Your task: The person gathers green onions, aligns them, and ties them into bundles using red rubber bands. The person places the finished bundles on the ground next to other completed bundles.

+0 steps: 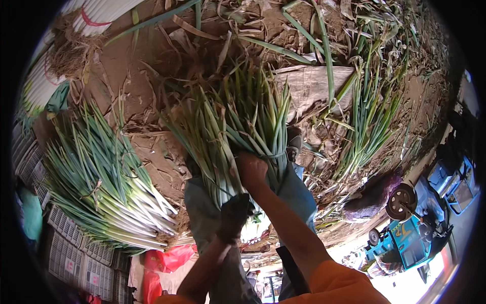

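Observation:
A large bundle of green onions (pixel 248 114) stands between my legs, its leaves pointing away from me and its white ends partly hidden below my arms. My bare right hand (pixel 252 170) is pushed against the leaves, fingers curled and partly hidden, so what it grips does not show. In a dark glove, my left hand (pixel 235 212) lies lower on the stalks, near a thin tie; its fingers are hard to make out. A band runs round the leaves to the right of my right hand. To the left lies a pile of green onions (pixel 114 186) with white stalks.
Tied bundles of white-stalked onions (pixel 110 15) lie at the upper left. Plastic crates (pixel 66 254) and a red plastic bag (pixel 169 260) are at the lower left. Loose onions (pixel 364 129) and dry leaf litter lie on the right, with a teal three-wheeled vehicle (pixel 408 243) beyond.

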Motion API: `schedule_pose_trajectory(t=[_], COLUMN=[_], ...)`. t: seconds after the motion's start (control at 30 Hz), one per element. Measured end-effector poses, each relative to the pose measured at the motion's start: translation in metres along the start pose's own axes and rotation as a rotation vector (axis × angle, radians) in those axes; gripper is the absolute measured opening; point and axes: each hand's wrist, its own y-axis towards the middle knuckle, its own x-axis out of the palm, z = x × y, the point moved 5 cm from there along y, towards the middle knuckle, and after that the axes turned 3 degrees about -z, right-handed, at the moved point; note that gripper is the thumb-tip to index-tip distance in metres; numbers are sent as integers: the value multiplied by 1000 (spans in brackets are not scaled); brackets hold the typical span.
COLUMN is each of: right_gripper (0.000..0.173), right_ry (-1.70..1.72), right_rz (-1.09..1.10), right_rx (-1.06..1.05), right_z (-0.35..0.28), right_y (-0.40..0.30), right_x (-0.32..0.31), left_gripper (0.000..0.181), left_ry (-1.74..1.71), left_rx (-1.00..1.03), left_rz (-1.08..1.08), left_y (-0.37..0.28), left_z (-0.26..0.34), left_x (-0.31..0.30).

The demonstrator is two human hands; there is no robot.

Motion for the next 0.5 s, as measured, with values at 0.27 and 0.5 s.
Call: schedule_pose_trajectory(t=[0.27,0.5], right_gripper=[15,21], right_ry=[543,311], right_rz=[-202,-125], right_rx=[-89,-461], right_z=[45,16], right_y=[-22,-73], right_x=[-71,-76], left_gripper=[37,28], left_ry=[-28,472], left_rx=[147,733], left_rz=[-227,-148], left_y=[53,59], left_z=[35,36], left_x=[22,12])
